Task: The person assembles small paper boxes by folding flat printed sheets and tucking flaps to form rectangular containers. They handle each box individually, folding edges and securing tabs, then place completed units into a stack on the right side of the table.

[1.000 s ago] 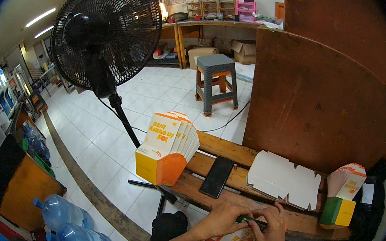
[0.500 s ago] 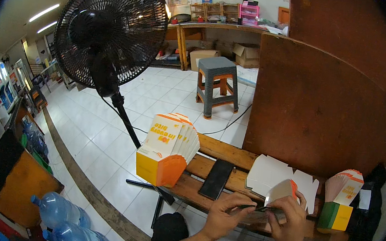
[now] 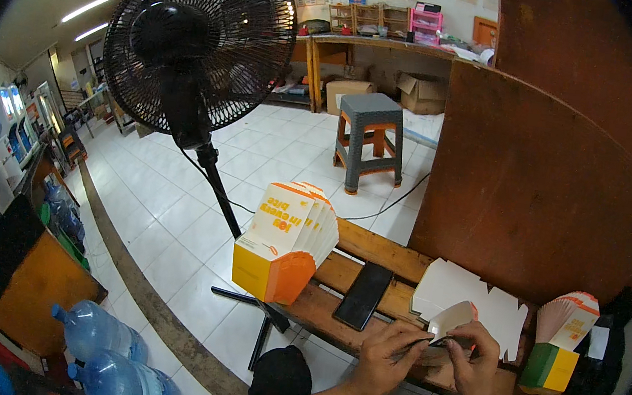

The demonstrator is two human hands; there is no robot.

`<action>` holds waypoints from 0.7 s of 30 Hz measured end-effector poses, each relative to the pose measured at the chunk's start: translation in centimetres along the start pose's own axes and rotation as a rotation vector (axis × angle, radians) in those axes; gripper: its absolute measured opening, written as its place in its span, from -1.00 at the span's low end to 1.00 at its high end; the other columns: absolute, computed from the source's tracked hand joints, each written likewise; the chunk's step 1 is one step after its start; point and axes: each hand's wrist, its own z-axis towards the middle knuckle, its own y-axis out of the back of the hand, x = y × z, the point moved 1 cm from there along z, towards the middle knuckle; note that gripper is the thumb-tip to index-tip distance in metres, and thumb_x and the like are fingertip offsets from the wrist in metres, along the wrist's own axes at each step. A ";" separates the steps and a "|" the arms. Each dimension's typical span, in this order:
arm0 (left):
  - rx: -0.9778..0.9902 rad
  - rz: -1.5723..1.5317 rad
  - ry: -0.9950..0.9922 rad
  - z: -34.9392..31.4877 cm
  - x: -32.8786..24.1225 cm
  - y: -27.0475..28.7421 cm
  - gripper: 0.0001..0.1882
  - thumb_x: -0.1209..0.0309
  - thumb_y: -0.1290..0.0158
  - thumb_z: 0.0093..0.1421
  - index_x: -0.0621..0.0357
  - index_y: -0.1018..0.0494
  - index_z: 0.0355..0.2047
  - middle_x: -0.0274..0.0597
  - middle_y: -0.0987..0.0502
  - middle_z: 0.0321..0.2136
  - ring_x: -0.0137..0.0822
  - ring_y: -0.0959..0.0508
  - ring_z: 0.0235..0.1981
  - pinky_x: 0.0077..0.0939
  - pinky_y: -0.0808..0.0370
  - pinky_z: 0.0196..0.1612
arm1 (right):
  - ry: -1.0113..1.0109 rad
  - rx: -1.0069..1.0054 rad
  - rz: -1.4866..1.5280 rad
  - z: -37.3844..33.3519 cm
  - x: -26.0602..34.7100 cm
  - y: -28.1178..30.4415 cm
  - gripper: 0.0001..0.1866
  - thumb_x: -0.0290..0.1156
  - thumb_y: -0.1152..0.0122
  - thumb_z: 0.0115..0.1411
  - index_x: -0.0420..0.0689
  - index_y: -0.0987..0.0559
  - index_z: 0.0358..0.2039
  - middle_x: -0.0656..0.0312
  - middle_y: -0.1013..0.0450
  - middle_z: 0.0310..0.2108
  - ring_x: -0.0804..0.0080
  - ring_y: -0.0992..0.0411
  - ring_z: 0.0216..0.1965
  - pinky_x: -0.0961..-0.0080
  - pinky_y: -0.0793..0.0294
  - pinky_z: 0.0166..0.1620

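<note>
White-tiled workroom, with a tall brown board [image 3: 545,194] at the right. Before me is a slatted wooden bench [image 3: 381,249]; beyond its left end stands a black fan [image 3: 201,41], and behind it a grey stool [image 3: 371,137]. Nested printed boxes stand at either end of the bench: a left stack [image 3: 285,233], yellow and orange, and a right stack [image 3: 552,365], green and yellow. White card sheets [image 3: 500,307] lie flat between them. At the near edge, the person's left hand [image 3: 391,357] and right hand [image 3: 475,365] both pinch a small carton [image 3: 451,317]. It sits between their fingertips, its long axis pointing away toward the sheets, pale inside tilted up; the right hand is nearer its body, the left its dark lower-left edge. A black phone [image 3: 364,296] lies farther left.
</note>
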 end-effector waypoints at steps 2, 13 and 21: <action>0.013 -0.018 0.004 -0.3 0.4 -0.1 -0.80 0.54 -0.17 0.17 0.23 -0.61 -0.17 -0.07 -0.60 -0.27 -0.21 -0.62 -0.26 -0.41 -0.54 -0.18 | 0.020 0.021 -0.041 0.1 -0.4 -0.1 -0.81 -0.64 -0.34 -0.10 -0.24 -0.57 -0.40 0.06 -0.52 -0.42 0.18 -0.52 -0.31 0.37 -0.46 -0.20; 0.038 0.000 -0.044 -0.4 1.2 -1.3 -0.81 0.59 -0.16 0.15 0.25 -0.61 -0.20 -0.06 -0.60 -0.30 -0.21 -0.60 -0.26 -0.39 -0.52 -0.16 | 0.021 -0.056 -0.105 0.3 -2.3 -0.6 -0.81 -0.60 -0.36 -0.12 -0.17 -0.54 -0.45 0.12 -0.51 -0.40 0.14 -0.49 -0.27 0.33 -0.39 -0.10; -0.043 0.038 0.240 0.9 1.3 -1.4 -0.82 0.56 -0.11 0.23 0.33 -0.57 -0.15 -0.16 -0.50 -0.36 -0.46 -0.49 -0.35 -0.55 -0.45 -0.31 | 0.252 -0.137 -0.173 -0.4 -2.0 -0.7 -0.75 -0.54 -0.38 -0.12 -0.01 -0.60 -0.37 0.30 -0.52 -0.38 0.29 -0.48 -0.24 0.13 -0.20 0.13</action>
